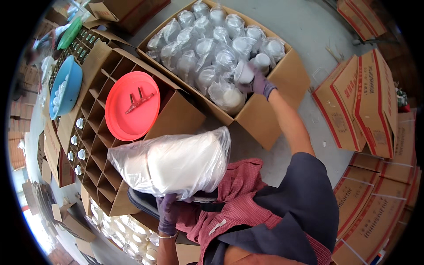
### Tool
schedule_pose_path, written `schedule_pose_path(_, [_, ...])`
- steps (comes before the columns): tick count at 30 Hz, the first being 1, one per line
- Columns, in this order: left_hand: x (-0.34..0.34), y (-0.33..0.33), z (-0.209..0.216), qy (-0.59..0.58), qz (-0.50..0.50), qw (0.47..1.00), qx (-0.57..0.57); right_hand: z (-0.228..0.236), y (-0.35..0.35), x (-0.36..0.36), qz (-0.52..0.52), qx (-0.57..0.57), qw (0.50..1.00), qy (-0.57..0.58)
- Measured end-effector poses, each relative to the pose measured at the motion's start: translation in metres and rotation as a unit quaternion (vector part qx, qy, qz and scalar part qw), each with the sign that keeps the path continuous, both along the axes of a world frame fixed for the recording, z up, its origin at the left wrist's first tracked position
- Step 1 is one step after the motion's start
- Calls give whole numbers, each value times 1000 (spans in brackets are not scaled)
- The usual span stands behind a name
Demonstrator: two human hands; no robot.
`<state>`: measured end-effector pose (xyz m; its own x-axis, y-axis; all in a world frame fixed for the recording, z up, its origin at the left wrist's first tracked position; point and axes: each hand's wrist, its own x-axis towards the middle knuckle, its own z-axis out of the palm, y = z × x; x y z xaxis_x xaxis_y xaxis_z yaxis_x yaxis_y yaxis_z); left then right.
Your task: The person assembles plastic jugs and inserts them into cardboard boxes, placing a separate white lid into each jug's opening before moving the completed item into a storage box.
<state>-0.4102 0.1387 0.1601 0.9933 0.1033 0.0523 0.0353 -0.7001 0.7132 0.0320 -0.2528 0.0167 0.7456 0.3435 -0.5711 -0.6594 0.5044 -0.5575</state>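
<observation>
My left hand [167, 213], in a purple glove, is closed on the near edge of a large clear plastic bag [187, 159] lying across my lap. Wide white pieces show through its film; I cannot make out their exact kind. Over the right corner of a large open carton [282, 88], my right hand [261, 85], gloved too, is closed round a white cup-shaped container [244, 74], slightly blurred. Just behind that is a second bare white container [261, 62]. Bagged, rounded white containers [205, 46] fill the rest of the carton in rows.
Left of me stands a divided carton [95, 154] with several white-capped bottles [81, 153] in its cells. On it rest a red basin [132, 117] holding a dark-tipped tool and a blue basin [66, 88] with small white pieces. Cartons [375, 101] are stacked at the right.
</observation>
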Motion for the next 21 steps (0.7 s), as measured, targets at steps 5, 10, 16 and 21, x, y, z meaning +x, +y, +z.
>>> schedule_pose_path(5, [61,-45,7,-65,-42,995,69,-5,22,-7,49,-162,980,-106])
schedule_pose_path(10, [142,-98,-19,66,-28,932,-356,76,-47,-30,-44,-478,678,-557])
schedule_pose_path(16, [281,-209,-80,166,58,757,-629,216,-114,-144,-219,-381,819,-367])
schedule_pose_path(21, [343,-245,-165,168,-23,956,-241,268,-88,-213,-240,-482,717,-443])
